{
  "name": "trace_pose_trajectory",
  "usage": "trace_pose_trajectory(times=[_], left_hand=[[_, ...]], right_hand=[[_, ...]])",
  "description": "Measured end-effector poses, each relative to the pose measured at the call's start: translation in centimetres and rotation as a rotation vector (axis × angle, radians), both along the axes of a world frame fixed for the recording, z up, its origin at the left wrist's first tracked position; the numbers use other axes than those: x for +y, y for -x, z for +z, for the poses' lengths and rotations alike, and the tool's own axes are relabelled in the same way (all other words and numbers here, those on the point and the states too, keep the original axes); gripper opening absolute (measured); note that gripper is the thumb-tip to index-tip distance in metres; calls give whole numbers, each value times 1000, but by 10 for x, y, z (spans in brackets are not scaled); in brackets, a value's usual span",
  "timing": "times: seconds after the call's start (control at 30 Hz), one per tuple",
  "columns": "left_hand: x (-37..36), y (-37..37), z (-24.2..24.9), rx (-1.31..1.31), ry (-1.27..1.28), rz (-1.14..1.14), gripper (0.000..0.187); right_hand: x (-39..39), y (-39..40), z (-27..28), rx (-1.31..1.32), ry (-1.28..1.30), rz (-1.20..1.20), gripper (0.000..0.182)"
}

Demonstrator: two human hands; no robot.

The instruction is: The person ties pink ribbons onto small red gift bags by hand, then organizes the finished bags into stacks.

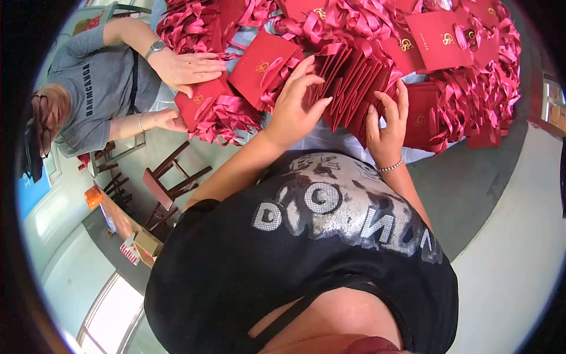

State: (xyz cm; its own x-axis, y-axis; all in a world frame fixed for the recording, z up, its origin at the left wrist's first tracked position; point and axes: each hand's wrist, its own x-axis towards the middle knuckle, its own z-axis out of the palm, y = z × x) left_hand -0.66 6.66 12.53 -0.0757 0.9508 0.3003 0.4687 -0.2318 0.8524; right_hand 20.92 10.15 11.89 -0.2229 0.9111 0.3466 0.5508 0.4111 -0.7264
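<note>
Between my hands stands a bunch of red gift bags [349,88], folded flat and on edge, with ribbon handles at their tops. My left hand [296,109] is at the bunch's left side, its thumb and fingers spread apart near the bag edges. On the other side, my right hand [389,121] has its fingers curled in, with thumb and fingertips against the edges of the nearest bags. Just left of the bunch lies a stack of red bags [259,68] with a gold logo. Ribbons and overlapping bags hide how many bags my right fingers touch.
A co-worker [97,88] in a grey shirt sits at the left, hands on another bag stack [203,106]. More bags [442,41] and ribbons cover the table's far side and right. Wooden stools [168,180] stand at the lower left.
</note>
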Motion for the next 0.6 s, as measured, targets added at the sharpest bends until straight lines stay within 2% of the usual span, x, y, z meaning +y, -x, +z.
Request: trace_pose_trajectory(times=[0.17,0.37,0.6], left_hand=[[1,1,1,52,-68,-52,29],[5,3,7,281,-75,-157,51],[16,-6,24,464,-32,-132,48]], right_hand=[[1,0,1,-13,-8,-2,30],[1,0,4,-20,-5,14,29],[0,1,2,17,4,13,29]])
